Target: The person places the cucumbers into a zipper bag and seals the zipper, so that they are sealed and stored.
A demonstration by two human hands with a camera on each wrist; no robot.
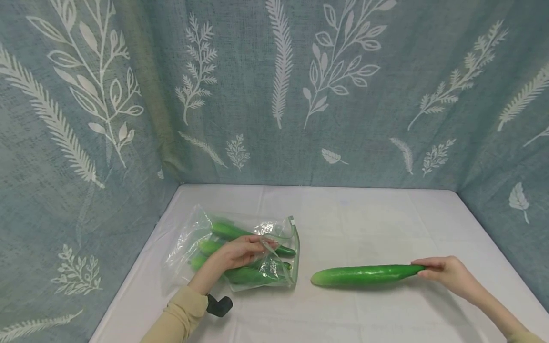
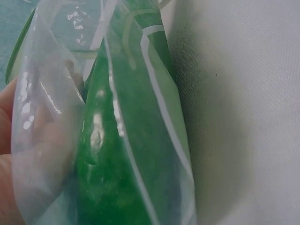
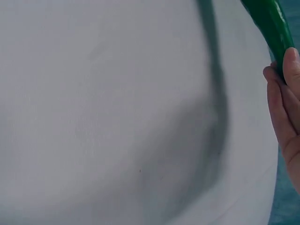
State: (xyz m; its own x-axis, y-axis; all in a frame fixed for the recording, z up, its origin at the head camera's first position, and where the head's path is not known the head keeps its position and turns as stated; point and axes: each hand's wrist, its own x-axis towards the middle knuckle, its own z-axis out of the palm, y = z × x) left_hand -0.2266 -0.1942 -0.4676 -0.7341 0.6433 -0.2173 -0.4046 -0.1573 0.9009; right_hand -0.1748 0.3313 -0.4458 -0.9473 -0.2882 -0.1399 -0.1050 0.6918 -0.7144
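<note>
A long green cucumber (image 1: 364,276) with a paler left end points toward the bag in the head view. My right hand (image 1: 446,274) pinches its thin right end between thumb and fingers; the right wrist view shows that tip of the cucumber (image 3: 269,23) in the grip. A clear zip bag (image 1: 184,247) with a green strip along its right edge lies on the left, with several cucumbers (image 1: 249,275) inside. My left hand (image 1: 242,251) lies over the bag and holds its film near the mouth. Clear film (image 2: 47,140) covers part of the fingers in the left wrist view.
A white cloth (image 1: 351,219) covers the table. Blue-green curtains (image 1: 253,95) with white leaf prints stand behind it and at both sides. A black device (image 1: 219,306) sits at my left wrist.
</note>
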